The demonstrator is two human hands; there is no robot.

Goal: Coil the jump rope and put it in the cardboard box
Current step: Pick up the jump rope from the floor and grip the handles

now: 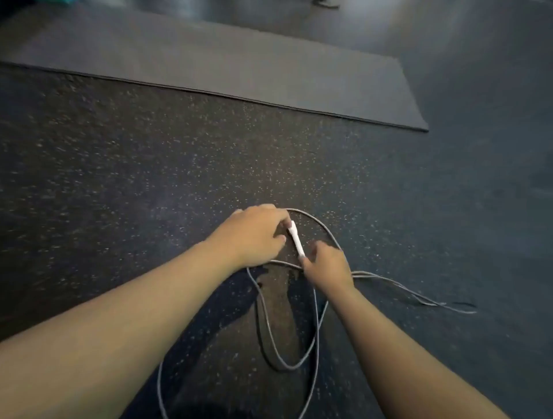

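A grey jump rope [269, 338] lies in loose loops on the speckled dark floor in front of me, with two strands trailing off to the right [419, 291]. Its white handle [296, 239] is held up between my hands. My left hand [254, 236] pinches the handle's upper end, and my right hand [327, 266] grips its lower end together with rope strands. The cardboard box is not in view.
A dark exercise mat [239, 62] lies flat on the floor beyond the rope, its near edge running diagonally. A small dark object [326, 3] sits at the top edge. Speckled rubber floor [119, 167] stretches to the left.
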